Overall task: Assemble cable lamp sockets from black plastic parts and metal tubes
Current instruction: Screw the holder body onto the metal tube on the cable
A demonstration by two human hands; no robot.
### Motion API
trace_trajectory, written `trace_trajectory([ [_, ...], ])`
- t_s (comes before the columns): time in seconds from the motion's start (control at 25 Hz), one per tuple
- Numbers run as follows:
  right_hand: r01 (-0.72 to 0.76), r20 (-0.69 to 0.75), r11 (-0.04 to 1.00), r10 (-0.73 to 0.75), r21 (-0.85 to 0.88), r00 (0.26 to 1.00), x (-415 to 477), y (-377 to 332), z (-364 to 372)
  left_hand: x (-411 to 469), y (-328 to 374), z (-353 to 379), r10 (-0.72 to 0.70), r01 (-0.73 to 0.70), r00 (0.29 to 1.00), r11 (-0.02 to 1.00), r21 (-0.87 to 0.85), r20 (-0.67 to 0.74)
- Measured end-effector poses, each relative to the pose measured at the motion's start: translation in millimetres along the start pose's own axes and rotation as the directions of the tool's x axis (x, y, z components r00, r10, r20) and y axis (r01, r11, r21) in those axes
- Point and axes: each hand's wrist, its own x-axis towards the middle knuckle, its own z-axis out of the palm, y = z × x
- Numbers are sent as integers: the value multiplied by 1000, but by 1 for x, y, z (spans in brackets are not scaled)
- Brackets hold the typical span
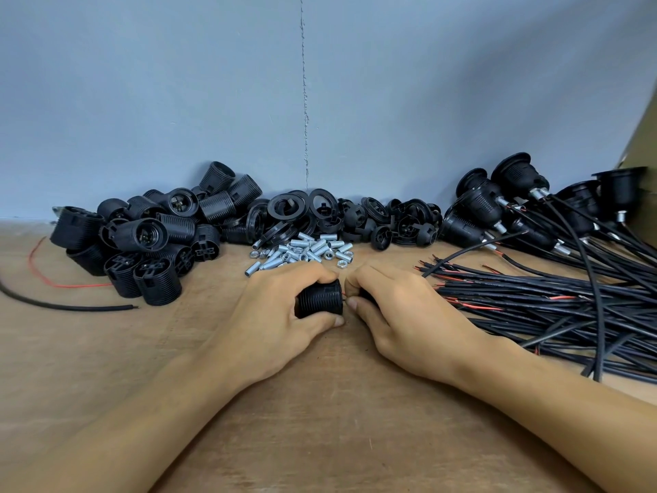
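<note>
Because I read every place off it, landmark: the heap of short silver threaded metal tubes, lying mid-table by the grey wall.
Far left of the tubes: one loose black cable with a thin red wire, probably set aside as scrap.
Left of the tubes: a pile of black ribbed plastic socket bodies, heaped within easy reach, I judge.
Left hand: just in front of the tubes, fingers and thumb curled round one black ribbed socket body, holding it sideways so its end faces the other hand.
Behind the tubes: flat black plastic rings.
Right hand: fingertips pinched on a small dark part, mostly hidden, right against the held body's end; I think I'm joining the two.
Right of the tubes: small black plastic caps, then a bundle of black cables with bared red ends.
Far right, behind: finished black sockets on cables, stacked away from raw stock.
Containers: none holds the parts; they lie loose on the wooden table. A brown cardboard edge shows at the far right, contents hidden.
</note>
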Motion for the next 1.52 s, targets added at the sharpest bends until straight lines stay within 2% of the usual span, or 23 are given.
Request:
trace_trajectory([
  [0.28, -33, 14, 999, 32, 11, 999, 1, 2, -1, 0, 3, -3, -16, 16, 1000, 1000, 16, 13],
  [0.52, -66, 21, 996, 64, 61, 998, 8, 2, -12, 1, 10, -9, -11, 6, 999, 992, 124, 41],
  [0.6, -148, 148, 989, 146, 3, 978, 12, 5, -27, 1, 9, -9, -31, 24, 998, 991, 128, 52],
  [0.72, -227, 345, 954, 285, -198, 894, 16, 14, -49, 2, 7, -8, -87, 82, 993, 994, 78, 73],
  [0.8, -267, 390, 954, 298, -133, 871, 16, 20, -55, 2, 7, -7, -108, 103, 991, 993, 63, 77],
  [1.0, -235, 364, 971, 206, 35, 908, 15, 26, -51, 3, 13, -10, -126, 123, 990, 991, 48, 70],
  [1.2, -176, 278, 975, 133, 135, 951, 11, 28, -37, 1, 28, -20, -66, 63, 998, 987, 148, 17],
  [1.36, -160, 187, 967, 123, 197, 975, 7, 28, -33, 2, 27, -20, -104, 103, 995, 992, 74, 8],
  [1.48, -111, 156, 967, 76, 231, 985, 6, 24, -29, 3, 21, -16, -169, 170, 985, 981, -90, 20],
  [1.52, -103, 152, 967, 68, 235, 986, 5, 23, -27, 3, 19, -15, -165, 168, 986, 981, -94, 32],
])
